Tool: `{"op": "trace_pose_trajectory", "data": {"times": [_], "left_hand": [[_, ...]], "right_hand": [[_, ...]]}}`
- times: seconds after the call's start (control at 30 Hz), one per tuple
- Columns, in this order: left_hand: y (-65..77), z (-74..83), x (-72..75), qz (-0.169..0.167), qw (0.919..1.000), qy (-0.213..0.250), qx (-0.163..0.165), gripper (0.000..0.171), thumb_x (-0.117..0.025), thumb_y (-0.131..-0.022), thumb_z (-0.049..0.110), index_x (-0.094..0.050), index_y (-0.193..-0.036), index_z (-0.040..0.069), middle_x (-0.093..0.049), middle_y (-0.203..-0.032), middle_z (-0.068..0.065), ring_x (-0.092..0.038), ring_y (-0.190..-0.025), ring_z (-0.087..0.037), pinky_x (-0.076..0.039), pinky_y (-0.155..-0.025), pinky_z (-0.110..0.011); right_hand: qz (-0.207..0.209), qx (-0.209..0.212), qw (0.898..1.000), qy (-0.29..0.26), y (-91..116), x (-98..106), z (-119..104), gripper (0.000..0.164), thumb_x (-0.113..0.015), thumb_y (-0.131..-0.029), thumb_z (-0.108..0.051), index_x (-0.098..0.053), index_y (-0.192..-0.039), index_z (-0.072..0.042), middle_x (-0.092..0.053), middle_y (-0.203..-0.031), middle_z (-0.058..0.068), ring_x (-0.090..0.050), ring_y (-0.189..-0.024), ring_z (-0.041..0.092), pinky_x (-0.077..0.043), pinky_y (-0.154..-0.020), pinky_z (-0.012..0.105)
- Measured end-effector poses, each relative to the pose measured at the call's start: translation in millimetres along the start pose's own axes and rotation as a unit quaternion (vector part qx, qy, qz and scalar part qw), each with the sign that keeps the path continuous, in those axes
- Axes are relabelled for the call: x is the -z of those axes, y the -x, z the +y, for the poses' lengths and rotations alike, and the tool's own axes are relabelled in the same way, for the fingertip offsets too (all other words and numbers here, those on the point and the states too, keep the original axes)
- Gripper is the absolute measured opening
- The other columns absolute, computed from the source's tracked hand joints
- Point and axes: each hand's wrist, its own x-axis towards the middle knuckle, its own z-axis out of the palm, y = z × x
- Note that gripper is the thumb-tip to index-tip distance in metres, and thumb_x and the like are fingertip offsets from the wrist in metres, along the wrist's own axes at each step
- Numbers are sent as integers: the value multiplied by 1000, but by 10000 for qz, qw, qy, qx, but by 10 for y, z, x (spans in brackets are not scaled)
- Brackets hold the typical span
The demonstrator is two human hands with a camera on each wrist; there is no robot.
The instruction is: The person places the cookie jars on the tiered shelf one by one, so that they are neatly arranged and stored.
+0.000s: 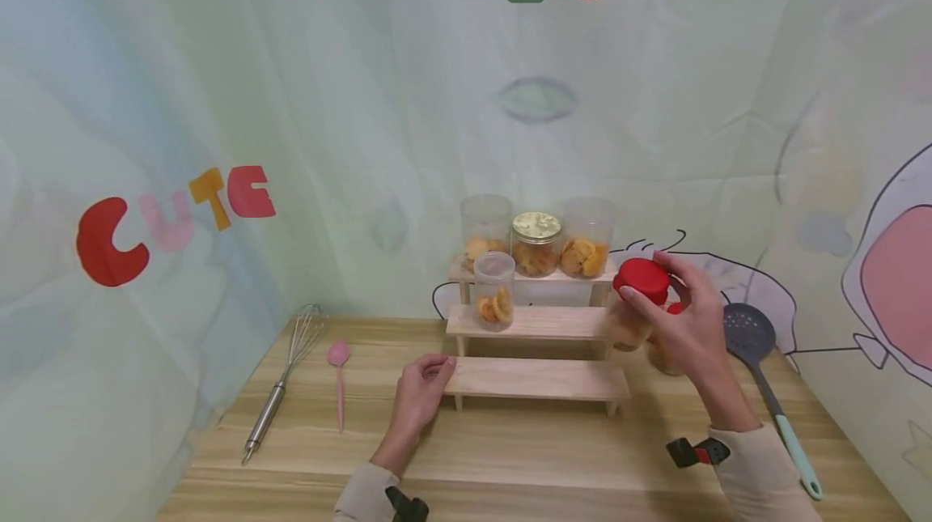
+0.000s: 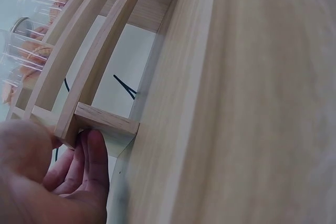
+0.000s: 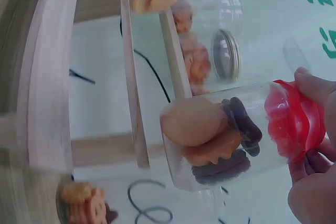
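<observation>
My right hand (image 1: pixel 692 324) grips a clear jar (image 3: pixel 220 135) by its red lid (image 1: pixel 641 281), off the right end of the middle tier. Tan and dark brown cookies show inside it. My left hand (image 1: pixel 421 391) holds the left end of the lowest tier of a three-tier wooden shelf (image 1: pixel 535 378), fingers curled under the board in the left wrist view. An open-topped jar of cookies (image 1: pixel 494 295) stands at the left of the middle tier. On the top tier are a gold-lidded jar (image 1: pixel 536 247) and two clear jars without visible lids.
A second red-lidded jar (image 1: pixel 664 354) stands on the table right of the shelf, partly hidden by my right hand. Further right lies a slotted skimmer (image 1: pixel 751 336). A whisk (image 1: pixel 280 392) and a pink spoon (image 1: pixel 339 372) lie at the left. A printed curtain hangs behind.
</observation>
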Motion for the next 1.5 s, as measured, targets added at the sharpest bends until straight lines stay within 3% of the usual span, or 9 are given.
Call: {"op": "trace_pose_trajectory", "data": {"times": [0.17, 0.43, 0.67, 0.83, 1.27, 1.5], "left_hand": [[-1, -8, -3, -13, 10000, 36, -9, 32, -68, -109, 27, -75, -122, -1, -79, -121, -18, -74, -117, -31, -60, -102, -47], [-10, -32, 2, 15, 10000, 1, -51, 31, -70, -107, 27, -76, -120, -1, -80, -119, -18, -75, -116, -30, -61, -99, -40], [11, -18, -3, -12, 10000, 29, 11, 31, -69, -108, 26, -75, -121, -2, -79, -119, -19, -75, -116, -31, -60, -100, -41], [19, -16, -6, -40, 10000, 6, -21, 33, -68, -108, 26, -75, -122, -3, -79, -120, -19, -75, -116, -31, -60, -101, -44], [-20, -11, 14, 52, 9999, 10, -127, 31, -70, -107, 26, -76, -120, -2, -80, -117, -18, -76, -113, -29, -61, -94, -33], [-9, -12, 8, -19, 9999, 123, -56, 32, -71, -107, 27, -76, -120, -2, -79, -117, -19, -75, -111, -28, -59, -83, -22]], "right_hand": [[-262, -1, 9988, -415, -73, -206, -50, 71, -88, -94, -21, -55, -155, -9, -55, -155, 10, -55, -144, 31, -43, -109, 6], [-443, 17, 9960, -781, -124, -627, -118, 67, -88, -93, -25, -59, -152, -10, -59, -153, 8, -56, -141, 27, -44, -111, 9], [-679, 69, 9921, -1051, -142, -958, -186, 69, -90, -92, -24, -59, -150, -5, -59, -148, 11, -59, -138, 29, -48, -121, 50], [-710, 275, 9916, -1044, -168, -1113, -225, 70, -92, -90, -27, -60, -149, -6, -60, -145, 12, -61, -135, 30, -49, -120, 53], [-548, 565, 9898, -1191, -213, -1233, -137, 65, -92, -90, -30, -63, -145, -11, -63, -139, 7, -62, -130, 22, -51, -118, 49], [-777, 526, 9923, -810, -154, -1153, -88, 75, -89, -92, -33, -54, -155, -13, -59, -155, 8, -60, -141, 30, -47, -122, 54]]}}
